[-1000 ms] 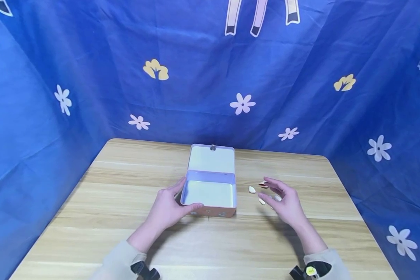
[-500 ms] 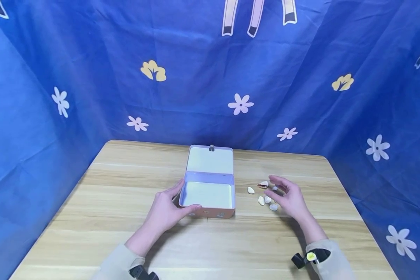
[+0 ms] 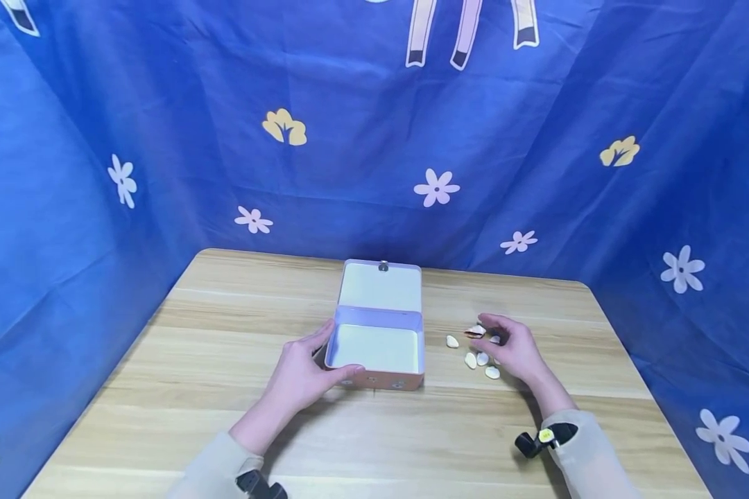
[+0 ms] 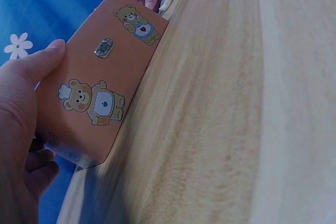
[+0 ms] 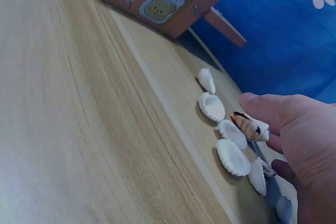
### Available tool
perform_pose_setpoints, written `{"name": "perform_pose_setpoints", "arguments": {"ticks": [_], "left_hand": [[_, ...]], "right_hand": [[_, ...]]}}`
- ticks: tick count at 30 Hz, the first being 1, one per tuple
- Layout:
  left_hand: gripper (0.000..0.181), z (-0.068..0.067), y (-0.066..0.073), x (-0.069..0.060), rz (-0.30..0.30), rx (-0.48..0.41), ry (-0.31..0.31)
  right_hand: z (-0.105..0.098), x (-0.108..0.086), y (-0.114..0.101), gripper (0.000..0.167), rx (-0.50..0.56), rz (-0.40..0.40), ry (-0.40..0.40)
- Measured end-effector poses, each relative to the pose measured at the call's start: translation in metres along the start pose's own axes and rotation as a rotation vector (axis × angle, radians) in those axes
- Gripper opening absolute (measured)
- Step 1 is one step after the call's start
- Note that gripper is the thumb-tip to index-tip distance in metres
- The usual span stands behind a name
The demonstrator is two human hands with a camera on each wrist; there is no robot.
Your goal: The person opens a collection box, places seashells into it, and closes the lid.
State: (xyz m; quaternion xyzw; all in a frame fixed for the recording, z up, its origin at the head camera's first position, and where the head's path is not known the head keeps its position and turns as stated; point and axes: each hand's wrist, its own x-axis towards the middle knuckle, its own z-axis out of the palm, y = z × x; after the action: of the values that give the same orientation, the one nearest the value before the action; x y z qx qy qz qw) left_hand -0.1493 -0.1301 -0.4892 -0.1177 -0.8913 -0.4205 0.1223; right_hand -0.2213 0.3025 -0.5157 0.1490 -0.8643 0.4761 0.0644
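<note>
An orange tin box point(image 3: 381, 380) with bear pictures stands on the table, its lid point(image 3: 381, 285) raised and its white inside showing. My left hand point(image 3: 302, 374) grips the box's near left corner, thumb along the front and fingers at the left side. To the right of the box lie several white seashells point(image 5: 233, 157) and one brown-and-white spiral shell point(image 5: 249, 127). My right hand point(image 3: 517, 348) is over this group, thumb and fingers spread apart on either side of the spiral shell. Whether a finger touches it cannot be told. The hand partly covers some shells.
The wooden table point(image 3: 225, 312) has a far edge just behind the lid. Blue cloth point(image 3: 349, 173) with flower prints hangs behind and at both sides. One white shell point(image 3: 452, 342) lies nearer the box than the others.
My right hand first drew back to the right, uncovering more shells, then came in lower around the spiral shell. My left hand and the box stay in place; the head view shifts slightly.
</note>
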Motion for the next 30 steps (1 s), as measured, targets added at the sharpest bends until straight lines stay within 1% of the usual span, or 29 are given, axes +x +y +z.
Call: {"name": "perform_pose_setpoints", "arguments": {"ticks": [4, 8, 14, 21, 25, 30], "left_hand": [[0.113, 0.001, 0.001, 0.000, 0.005, -0.003, 0.002], [0.112, 0.003, 0.000, 0.001, 0.016, -0.002, 0.009], [0.112, 0.004, -0.004, 0.000, 0.029, 0.000, 0.022], [0.113, 0.003, -0.003, 0.000, 0.017, 0.010, 0.021], [0.112, 0.001, -0.001, 0.001, 0.012, 0.012, 0.013], [0.111, -0.001, 0.001, 0.001, 0.010, 0.015, 0.005]], "right_hand": [[0.000, 0.002, 0.004, 0.058, -0.047, -0.011, -0.001], [0.001, 0.005, 0.009, 0.054, -0.107, -0.050, 0.004], [0.001, 0.009, 0.018, 0.049, -0.194, -0.103, -0.024], [0.002, 0.010, 0.018, 0.042, -0.190, -0.119, -0.033], [0.002, 0.011, 0.017, 0.039, -0.212, -0.131, -0.027], [0.002, 0.011, 0.015, 0.033, -0.198, -0.115, -0.022]]}}
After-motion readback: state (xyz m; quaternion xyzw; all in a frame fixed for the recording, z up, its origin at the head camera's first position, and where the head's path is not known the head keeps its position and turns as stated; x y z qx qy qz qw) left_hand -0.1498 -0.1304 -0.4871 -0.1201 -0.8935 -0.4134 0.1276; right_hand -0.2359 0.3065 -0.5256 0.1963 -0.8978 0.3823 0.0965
